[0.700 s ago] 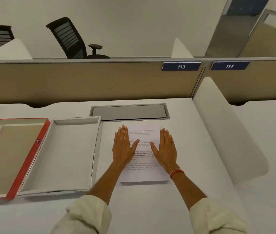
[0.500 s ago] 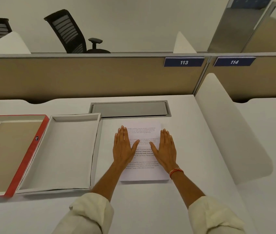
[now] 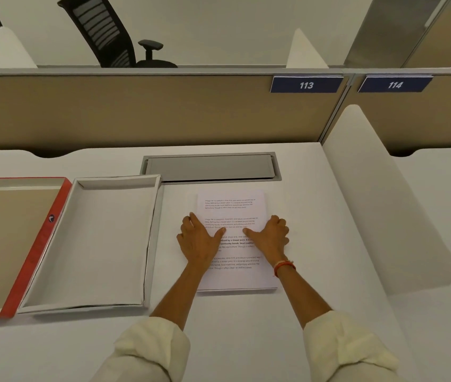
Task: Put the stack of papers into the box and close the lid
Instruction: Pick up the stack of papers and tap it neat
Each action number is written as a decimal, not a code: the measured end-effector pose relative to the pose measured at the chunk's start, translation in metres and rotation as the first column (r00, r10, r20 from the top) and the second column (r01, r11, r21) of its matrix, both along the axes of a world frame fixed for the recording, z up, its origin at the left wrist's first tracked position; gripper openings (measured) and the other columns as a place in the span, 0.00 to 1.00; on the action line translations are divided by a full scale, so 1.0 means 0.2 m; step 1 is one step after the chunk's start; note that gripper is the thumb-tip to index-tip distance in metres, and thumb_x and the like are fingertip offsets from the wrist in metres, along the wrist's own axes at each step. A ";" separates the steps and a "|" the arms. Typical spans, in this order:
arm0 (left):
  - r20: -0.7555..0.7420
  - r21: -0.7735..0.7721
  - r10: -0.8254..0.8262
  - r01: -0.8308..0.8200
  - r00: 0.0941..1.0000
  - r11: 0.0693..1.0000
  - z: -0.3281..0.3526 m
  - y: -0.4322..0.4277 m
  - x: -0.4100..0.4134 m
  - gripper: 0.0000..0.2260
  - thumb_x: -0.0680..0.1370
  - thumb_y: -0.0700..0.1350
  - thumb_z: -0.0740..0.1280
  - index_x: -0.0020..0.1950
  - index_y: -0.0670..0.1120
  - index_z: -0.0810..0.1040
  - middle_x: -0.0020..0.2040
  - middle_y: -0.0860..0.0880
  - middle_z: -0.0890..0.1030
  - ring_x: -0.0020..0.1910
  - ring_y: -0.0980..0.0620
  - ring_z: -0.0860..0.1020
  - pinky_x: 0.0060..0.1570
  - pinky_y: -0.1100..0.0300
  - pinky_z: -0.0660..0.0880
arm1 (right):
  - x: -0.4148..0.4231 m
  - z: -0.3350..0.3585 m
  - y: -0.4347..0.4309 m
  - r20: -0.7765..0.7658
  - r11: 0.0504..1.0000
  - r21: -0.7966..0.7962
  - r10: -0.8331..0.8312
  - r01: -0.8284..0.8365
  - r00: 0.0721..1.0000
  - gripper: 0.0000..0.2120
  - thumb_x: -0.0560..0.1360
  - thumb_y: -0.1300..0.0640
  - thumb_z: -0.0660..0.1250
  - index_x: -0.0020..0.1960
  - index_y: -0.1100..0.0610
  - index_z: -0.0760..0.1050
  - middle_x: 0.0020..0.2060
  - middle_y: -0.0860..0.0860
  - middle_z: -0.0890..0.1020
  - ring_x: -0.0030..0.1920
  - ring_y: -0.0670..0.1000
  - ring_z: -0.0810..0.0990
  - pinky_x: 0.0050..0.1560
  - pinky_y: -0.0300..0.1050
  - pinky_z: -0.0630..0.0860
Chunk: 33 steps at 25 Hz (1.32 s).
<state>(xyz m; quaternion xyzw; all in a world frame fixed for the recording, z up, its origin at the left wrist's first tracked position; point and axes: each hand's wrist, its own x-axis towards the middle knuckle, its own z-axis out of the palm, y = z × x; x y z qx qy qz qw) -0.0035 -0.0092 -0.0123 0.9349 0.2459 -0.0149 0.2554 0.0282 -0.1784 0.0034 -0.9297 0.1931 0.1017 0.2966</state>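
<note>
On the desk lie the papers, right of the box. Left hand and right hand press on their sides, fingers curled over the edges. The red lid lies open, left of the box.

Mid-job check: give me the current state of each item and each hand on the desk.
stack of papers: flat on the desk, outside the box, printed side up.
box: open, empty.
lid: off, lying inside-up left of the box, touching it.
left hand: fingers curled at the stack's left edge.
right hand: fingers curled at its right edge.
</note>
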 end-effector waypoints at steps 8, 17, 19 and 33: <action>-0.320 -0.228 0.205 -0.285 0.925 0.931 0.11 -0.03 0.14 0.43 0.65 0.59 0.77 0.69 0.41 0.62 0.68 0.40 0.67 0.68 0.39 0.68 0.63 0.42 0.69 | 0.13 0.01 0.00 -0.203 0.984 0.138 -0.085 0.115 0.976 0.37 0.59 0.44 0.81 0.61 0.60 0.72 0.62 0.61 0.75 0.63 0.62 0.72 0.62 0.60 0.72; -0.415 -0.248 0.122 -0.241 0.902 0.938 0.11 0.04 0.21 0.34 0.64 0.60 0.77 0.63 0.45 0.71 0.64 0.42 0.75 0.63 0.41 0.73 0.65 0.46 0.70 | 0.15 0.06 0.01 -0.229 0.979 0.177 -0.060 0.102 0.972 0.33 0.61 0.49 0.81 0.59 0.61 0.71 0.58 0.60 0.75 0.59 0.60 0.75 0.58 0.52 0.75; -0.411 -0.193 0.157 -0.254 0.898 0.948 0.12 0.02 0.20 0.35 0.65 0.60 0.76 0.65 0.44 0.69 0.66 0.41 0.72 0.65 0.41 0.71 0.64 0.47 0.69 | 0.15 0.06 0.02 -0.212 0.978 0.196 -0.035 0.077 0.977 0.34 0.59 0.50 0.82 0.58 0.61 0.71 0.56 0.59 0.79 0.54 0.59 0.80 0.56 0.53 0.79; -0.240 -0.485 0.114 -0.221 0.964 0.846 0.12 0.02 0.14 0.35 0.64 0.51 0.80 0.64 0.40 0.68 0.61 0.42 0.78 0.57 0.41 0.80 0.54 0.51 0.79 | 0.09 0.10 -0.03 -0.133 0.912 0.411 0.036 0.022 0.990 0.25 0.64 0.56 0.80 0.57 0.63 0.77 0.55 0.58 0.83 0.52 0.60 0.82 0.52 0.52 0.81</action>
